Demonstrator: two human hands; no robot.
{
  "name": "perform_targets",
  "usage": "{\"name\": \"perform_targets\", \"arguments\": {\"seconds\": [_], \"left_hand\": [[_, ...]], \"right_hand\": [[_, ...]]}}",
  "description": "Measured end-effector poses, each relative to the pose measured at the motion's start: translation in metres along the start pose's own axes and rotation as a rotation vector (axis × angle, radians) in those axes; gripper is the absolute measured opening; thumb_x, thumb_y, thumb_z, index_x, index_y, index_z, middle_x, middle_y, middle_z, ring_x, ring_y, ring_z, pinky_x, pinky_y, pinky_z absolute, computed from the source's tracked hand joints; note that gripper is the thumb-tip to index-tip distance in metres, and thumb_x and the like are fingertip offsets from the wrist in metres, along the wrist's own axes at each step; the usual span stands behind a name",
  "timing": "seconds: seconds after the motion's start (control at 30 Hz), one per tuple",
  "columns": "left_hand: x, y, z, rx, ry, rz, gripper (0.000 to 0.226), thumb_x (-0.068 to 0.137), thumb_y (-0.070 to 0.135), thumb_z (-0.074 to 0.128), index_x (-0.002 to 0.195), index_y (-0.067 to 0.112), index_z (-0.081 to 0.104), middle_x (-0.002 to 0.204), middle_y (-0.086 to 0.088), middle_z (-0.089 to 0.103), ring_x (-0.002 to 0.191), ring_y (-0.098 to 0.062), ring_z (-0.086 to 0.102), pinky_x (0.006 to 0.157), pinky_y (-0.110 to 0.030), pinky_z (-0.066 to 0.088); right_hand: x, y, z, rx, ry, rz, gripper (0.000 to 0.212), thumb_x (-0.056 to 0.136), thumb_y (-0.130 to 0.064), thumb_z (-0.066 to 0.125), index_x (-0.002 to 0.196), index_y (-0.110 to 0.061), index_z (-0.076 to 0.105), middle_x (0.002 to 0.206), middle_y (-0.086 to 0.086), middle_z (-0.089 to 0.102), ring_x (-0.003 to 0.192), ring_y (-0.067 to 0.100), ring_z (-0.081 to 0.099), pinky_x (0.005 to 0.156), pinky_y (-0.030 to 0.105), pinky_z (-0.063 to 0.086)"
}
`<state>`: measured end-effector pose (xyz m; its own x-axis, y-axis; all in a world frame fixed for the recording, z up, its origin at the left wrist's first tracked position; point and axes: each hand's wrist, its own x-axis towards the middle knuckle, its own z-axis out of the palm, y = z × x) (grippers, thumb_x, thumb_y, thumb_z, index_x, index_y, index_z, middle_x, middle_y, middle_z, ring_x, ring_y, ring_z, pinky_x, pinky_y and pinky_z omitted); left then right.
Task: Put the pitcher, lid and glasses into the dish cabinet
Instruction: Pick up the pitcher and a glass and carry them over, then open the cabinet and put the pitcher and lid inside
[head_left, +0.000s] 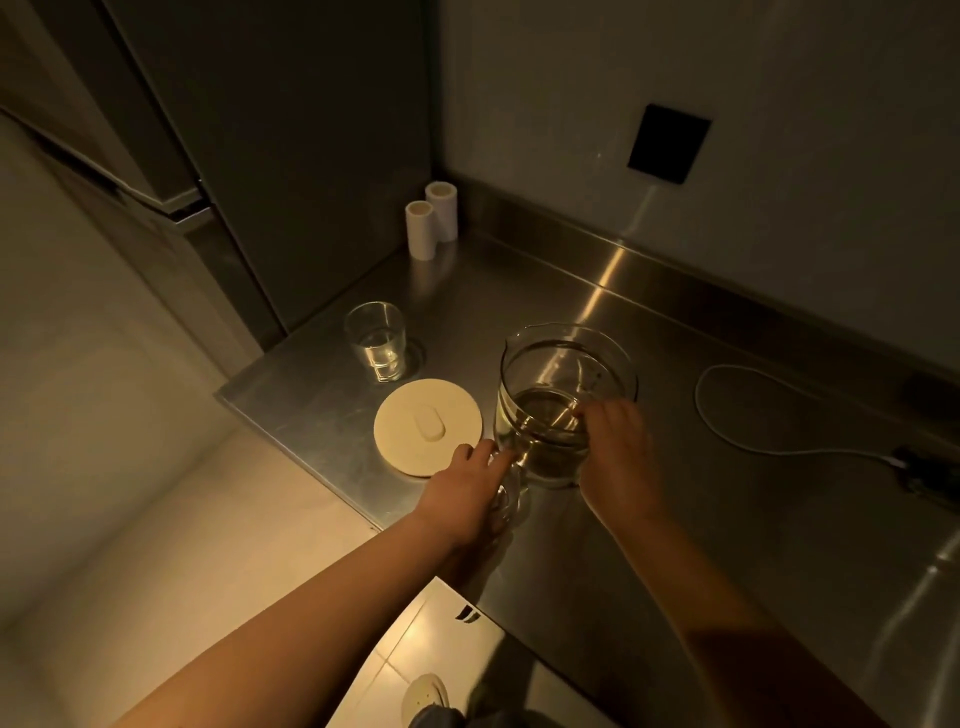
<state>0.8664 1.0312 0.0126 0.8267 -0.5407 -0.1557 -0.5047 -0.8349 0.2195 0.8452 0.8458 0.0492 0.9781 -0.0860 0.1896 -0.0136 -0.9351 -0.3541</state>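
Observation:
A clear glass pitcher (563, 379) stands on the steel counter (701, 519), with some liquid in it. My left hand (465, 493) grips the pitcher's glass handle at its near-left side. My right hand (618, 457) presses against the pitcher's right wall, fingers curled round it. A round cream lid (427, 426) lies flat on the counter just left of the pitcher. Behind the lid stands a clear drinking glass (376, 347) holding a little water.
Two white cylinders (431, 226) stand in the back corner by a dark tall panel (291, 156). A white cable (727, 415) loops across the counter at right toward a dark plug. The counter's left edge drops to the pale tiled floor (156, 519).

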Motion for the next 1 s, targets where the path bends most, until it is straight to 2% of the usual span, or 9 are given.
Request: {"name": "perform_targets", "arguments": {"seconds": [0.1,0.2,0.23,0.37,0.47,0.57,0.7,0.87,1.0], "left_hand": [[-0.007,-0.001,0.004,-0.034,0.019,-0.016,0.086,0.082,0.037,0.066,0.148,0.020,0.013,0.152,-0.007,0.019,0.136,-0.026,0.021,0.105,-0.034,0.037],[-0.017,-0.004,0.010,-0.089,0.067,-0.041,0.091,0.082,0.047,0.062,0.149,0.017,0.008,0.155,-0.007,0.013,0.140,-0.024,0.015,0.111,-0.033,0.026],[-0.020,-0.006,0.012,-0.116,0.087,-0.061,0.093,0.081,0.051,0.062,0.149,0.017,0.008,0.155,-0.007,0.013,0.140,-0.023,0.015,0.112,-0.033,0.024],[-0.042,-0.022,0.014,-0.197,0.195,-0.109,0.092,0.079,0.071,0.046,0.148,0.021,0.013,0.155,-0.003,0.018,0.140,-0.019,0.020,0.115,-0.036,0.020],[-0.065,-0.050,0.017,-0.211,0.256,-0.135,0.078,0.086,0.067,0.036,0.148,0.023,0.020,0.154,0.000,0.023,0.140,-0.016,0.023,0.115,-0.032,0.021],[-0.078,-0.081,0.023,-0.129,0.231,-0.301,0.069,0.093,0.054,0.037,0.149,0.021,0.015,0.155,-0.004,0.019,0.141,-0.020,0.019,0.113,-0.031,0.018],[-0.080,-0.121,0.026,-0.057,0.066,-0.432,0.062,0.096,0.048,0.033,0.149,0.023,0.012,0.156,-0.005,0.013,0.143,-0.025,0.010,0.115,-0.037,0.014],[-0.078,-0.175,0.021,-0.035,-0.025,-0.403,0.055,0.094,0.045,0.039,0.143,0.025,0.024,0.148,-0.007,0.027,0.136,-0.026,0.024,0.108,-0.038,0.026],[-0.074,-0.226,0.017,-0.040,-0.107,-0.326,0.056,0.098,0.040,0.034,0.148,0.026,0.015,0.157,-0.003,0.010,0.143,-0.024,0.007,0.114,-0.044,0.013]], "right_hand": [[0.000,-0.001,-0.002,-0.078,-0.005,-0.028,0.043,0.070,-0.003,0.055,0.112,-0.012,0.054,0.123,0.010,0.052,0.122,0.028,0.041,0.106,0.045,0.034],[-0.004,-0.013,0.001,-0.122,0.041,-0.083,0.041,0.073,-0.010,0.056,0.114,-0.012,0.054,0.129,0.011,0.051,0.133,0.030,0.032,0.115,0.049,0.007],[-0.008,-0.021,0.002,-0.103,0.081,-0.116,0.042,0.073,-0.013,0.056,0.114,-0.013,0.053,0.129,0.010,0.052,0.134,0.030,0.031,0.113,0.048,0.005],[-0.030,-0.066,0.014,-0.016,0.122,-0.424,0.045,0.074,-0.022,0.057,0.119,-0.018,0.049,0.130,0.006,0.052,0.130,0.024,0.037,0.107,0.043,0.032],[-0.044,-0.096,0.038,0.119,-0.040,-0.583,0.059,0.071,-0.019,0.073,0.123,-0.016,0.046,0.127,0.004,0.055,0.120,0.021,0.051,0.096,0.037,0.048],[-0.045,-0.119,0.067,0.210,-0.239,-0.552,0.050,0.079,-0.013,0.066,0.123,-0.022,0.043,0.127,-0.001,0.051,0.118,0.016,0.048,0.096,0.030,0.045],[-0.038,-0.144,0.105,0.200,-0.372,-0.484,0.039,0.087,-0.015,0.053,0.124,-0.024,0.042,0.129,-0.005,0.045,0.118,0.013,0.040,0.095,0.027,0.040],[-0.012,-0.168,0.142,0.067,-0.511,-0.373,0.040,0.090,-0.016,0.048,0.129,-0.018,0.042,0.132,0.001,0.042,0.118,0.019,0.038,0.097,0.030,0.036],[0.013,-0.197,0.166,-0.030,-0.521,-0.283,0.049,0.090,-0.016,0.050,0.137,-0.019,0.036,0.139,0.001,0.037,0.125,0.019,0.034,0.101,0.027,0.032]]}}
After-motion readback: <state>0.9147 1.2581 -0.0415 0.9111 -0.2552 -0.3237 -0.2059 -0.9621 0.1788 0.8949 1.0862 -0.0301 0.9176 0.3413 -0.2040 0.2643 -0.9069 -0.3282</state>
